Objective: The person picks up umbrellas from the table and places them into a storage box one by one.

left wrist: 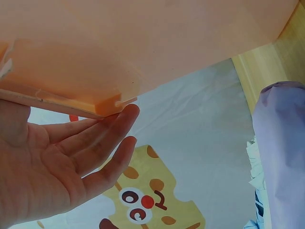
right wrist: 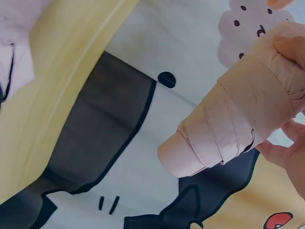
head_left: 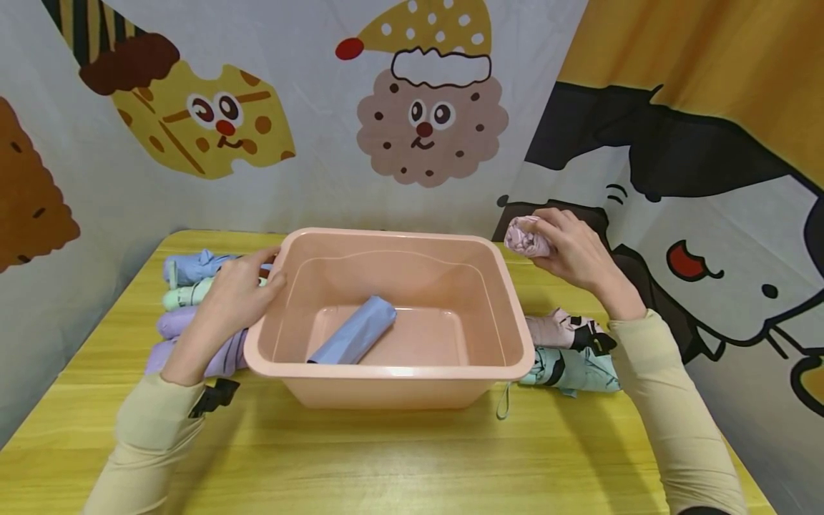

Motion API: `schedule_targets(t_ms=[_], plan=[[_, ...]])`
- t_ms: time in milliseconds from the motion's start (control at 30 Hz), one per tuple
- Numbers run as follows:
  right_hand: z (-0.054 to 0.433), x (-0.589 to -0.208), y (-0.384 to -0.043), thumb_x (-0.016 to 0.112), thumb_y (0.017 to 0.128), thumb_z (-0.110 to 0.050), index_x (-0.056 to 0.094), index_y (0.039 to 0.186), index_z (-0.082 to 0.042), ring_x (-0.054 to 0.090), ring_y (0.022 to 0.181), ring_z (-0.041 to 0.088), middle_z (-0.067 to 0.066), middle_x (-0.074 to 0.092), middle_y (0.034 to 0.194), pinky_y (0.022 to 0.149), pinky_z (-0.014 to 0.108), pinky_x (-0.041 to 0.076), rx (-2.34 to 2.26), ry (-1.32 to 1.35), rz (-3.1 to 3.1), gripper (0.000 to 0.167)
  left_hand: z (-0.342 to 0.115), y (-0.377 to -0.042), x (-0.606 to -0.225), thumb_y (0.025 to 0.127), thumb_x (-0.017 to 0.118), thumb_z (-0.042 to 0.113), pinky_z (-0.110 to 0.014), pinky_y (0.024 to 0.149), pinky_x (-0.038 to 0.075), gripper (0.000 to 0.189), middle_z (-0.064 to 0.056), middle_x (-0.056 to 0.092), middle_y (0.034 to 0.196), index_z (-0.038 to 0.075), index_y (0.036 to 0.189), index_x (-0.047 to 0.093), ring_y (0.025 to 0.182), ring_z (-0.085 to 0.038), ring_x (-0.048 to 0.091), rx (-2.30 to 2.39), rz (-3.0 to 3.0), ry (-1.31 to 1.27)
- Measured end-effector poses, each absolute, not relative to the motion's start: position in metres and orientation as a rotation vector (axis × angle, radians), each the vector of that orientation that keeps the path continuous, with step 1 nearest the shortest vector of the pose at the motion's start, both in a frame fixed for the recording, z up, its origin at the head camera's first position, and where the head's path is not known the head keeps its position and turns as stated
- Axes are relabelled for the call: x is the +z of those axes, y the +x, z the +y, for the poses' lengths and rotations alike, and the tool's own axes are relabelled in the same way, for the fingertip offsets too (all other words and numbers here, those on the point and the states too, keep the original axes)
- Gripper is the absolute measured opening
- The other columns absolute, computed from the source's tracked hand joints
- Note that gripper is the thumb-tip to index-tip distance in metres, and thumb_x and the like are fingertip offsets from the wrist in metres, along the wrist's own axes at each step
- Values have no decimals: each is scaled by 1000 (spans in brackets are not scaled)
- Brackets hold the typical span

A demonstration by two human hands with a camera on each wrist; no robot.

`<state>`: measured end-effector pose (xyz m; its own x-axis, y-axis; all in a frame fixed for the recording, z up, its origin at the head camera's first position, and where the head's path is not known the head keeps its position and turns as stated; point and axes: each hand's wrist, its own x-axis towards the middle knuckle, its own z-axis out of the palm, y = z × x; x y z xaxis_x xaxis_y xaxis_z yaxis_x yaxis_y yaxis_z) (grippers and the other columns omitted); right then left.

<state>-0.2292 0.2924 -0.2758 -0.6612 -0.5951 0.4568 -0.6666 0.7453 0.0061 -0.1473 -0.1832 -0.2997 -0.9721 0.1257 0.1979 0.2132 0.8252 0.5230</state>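
Note:
A pink plastic basin (head_left: 393,390) stands in the middle of the table with a blue folded umbrella (head_left: 354,332) lying inside. At its left rim, my left hand (head_left: 241,297) grips the edge, fingers under the lip in the left wrist view. My right hand (head_left: 569,247) holds a pink folded umbrella (right wrist: 233,109) in the air, beyond the basin's back right corner. The right wrist view shows this umbrella rolled up, its narrower end pointing away from the fingers.
Left of the basin lie folded umbrellas: blue (head_left: 193,268), mint green (head_left: 187,295) and purple (head_left: 177,322). On the right are a pink patterned one (head_left: 553,330) and a teal one (head_left: 582,370) with a wrist loop. A cartoon-printed cloth (head_left: 309,200) hangs behind the wooden table (head_left: 386,458).

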Motion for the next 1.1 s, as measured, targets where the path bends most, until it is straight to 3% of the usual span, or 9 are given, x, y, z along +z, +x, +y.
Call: schedule_targets(t_ms=[600,1100], plan=[[267,-244,-221,80,69,0,59,121,-14,54,104,39,20,58,121,80,56,48,190,1064,-2395,58,-182,-146,-297,93,46,17,-55,79,52,50,-32,58,123,-7,137,44,101,-44,62,-844,-2868,-248],[240,-225,-220,79,71,-3,61,118,-14,53,110,39,20,58,123,86,58,47,165,1130,-2376,51,-182,-146,-299,93,46,17,-54,77,53,50,-32,59,122,-7,136,44,100,-45,63,-860,-2851,-256]])
